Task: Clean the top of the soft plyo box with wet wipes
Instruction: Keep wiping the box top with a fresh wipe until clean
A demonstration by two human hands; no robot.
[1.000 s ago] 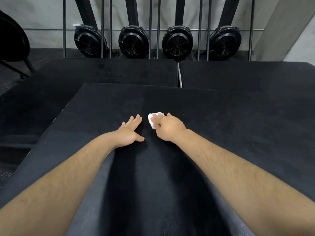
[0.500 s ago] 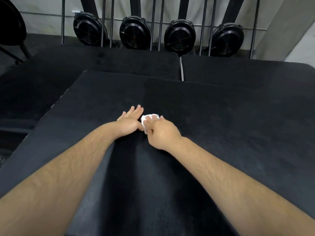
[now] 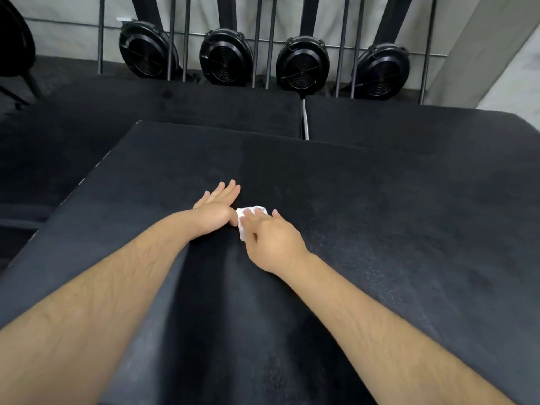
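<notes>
The soft plyo box (image 3: 380,229) has a wide black top that fills the middle of the view. My left hand (image 3: 216,203) lies flat on it with straight fingers pointing away from me. Just to its right, my right hand (image 3: 268,238) holds a bunched white wet wipe (image 3: 244,217) against the box top, fingers over it and thumb at its near edge. The wipe touches the thumb side of my left hand. Most of the wipe is hidden under my fingers.
Two more black soft boxes (image 3: 204,106) (image 3: 409,127) stand behind, with a narrow gap between them. Several black fan-wheel machines (image 3: 302,64) line the wall beyond. A black stand (image 3: 17,54) is at the far left. The box's left edge (image 3: 87,176) drops off.
My right hand has slid the wipe leftward and a little toward me, from a gap beside my left hand until it touches that hand. My left hand has stayed flat.
</notes>
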